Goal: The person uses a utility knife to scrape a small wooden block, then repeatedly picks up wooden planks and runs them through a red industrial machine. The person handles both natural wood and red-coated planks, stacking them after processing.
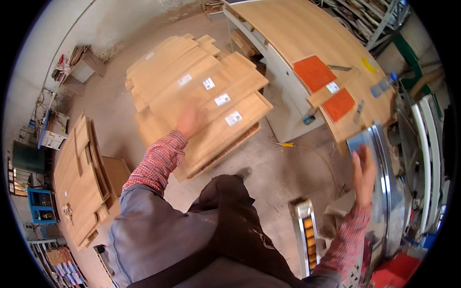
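My left hand [191, 118] is over a stack of light wood-coloured panels [211, 144], several of which carry white labels. Motion smears its fingers, so I cannot tell whether it touches the top panel. On the far right, my right hand [363, 175] is raised beside a machine's shiny metal rail [382, 168]. Its fingers are apart and nothing shows in them. Both forearms wear red checked sleeves.
A wood-topped table [283, 24] at the upper right bears orange sheets [314, 73], a plastic bottle [384, 85] and a yellow tape roll [370, 65]. More panels [79, 180] stand at left. A cable [317, 152] lies on the floor near a roller track [307, 235].
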A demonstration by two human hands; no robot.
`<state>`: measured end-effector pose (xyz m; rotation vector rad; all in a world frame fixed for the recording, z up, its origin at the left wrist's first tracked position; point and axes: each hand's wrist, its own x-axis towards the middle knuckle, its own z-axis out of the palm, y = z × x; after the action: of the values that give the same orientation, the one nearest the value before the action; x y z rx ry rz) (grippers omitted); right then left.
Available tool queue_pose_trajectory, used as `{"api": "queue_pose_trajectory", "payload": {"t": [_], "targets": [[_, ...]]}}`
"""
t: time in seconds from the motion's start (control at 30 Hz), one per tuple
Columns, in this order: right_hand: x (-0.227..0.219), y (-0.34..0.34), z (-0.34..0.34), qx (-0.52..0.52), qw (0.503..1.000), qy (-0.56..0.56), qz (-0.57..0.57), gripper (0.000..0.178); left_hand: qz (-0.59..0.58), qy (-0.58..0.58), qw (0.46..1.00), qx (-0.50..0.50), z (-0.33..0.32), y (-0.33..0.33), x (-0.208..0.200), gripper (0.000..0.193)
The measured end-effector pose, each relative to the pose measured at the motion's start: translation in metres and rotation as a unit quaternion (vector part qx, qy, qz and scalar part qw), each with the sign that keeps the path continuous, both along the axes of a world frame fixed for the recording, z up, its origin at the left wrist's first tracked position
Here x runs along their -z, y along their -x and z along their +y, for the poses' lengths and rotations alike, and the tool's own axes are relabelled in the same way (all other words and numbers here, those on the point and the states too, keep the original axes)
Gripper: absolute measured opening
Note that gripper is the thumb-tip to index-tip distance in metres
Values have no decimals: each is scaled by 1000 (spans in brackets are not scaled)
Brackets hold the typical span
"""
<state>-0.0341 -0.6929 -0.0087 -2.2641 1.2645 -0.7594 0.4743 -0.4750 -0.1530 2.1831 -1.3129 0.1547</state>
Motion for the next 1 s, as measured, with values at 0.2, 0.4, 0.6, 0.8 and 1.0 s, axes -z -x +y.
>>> {"api": "queue_pose_trajectory", "payload": {"t": [0.2, 0.4, 0.6, 0.8, 1.0], "targets": [[98, -126, -202, 74, 992, 45, 90, 63, -146, -104, 973, -145, -2, -158, 5, 54], [119, -202, -240, 233, 955, -59, 171, 83, -89, -190, 946, -247, 19, -227, 29, 63], [123, -208, -228, 263, 944, -21, 196, 79, -112, -233, 948, -184, 39, -201, 41, 71], [119, -197, -236, 270, 961, -64, 1, 55, -82, -257, 948, -170, 33, -236, 26, 82], [79, -152, -170, 203, 801, -315, -467, 66, -19, -194, 969, -154, 19, -221, -14, 79]]}}
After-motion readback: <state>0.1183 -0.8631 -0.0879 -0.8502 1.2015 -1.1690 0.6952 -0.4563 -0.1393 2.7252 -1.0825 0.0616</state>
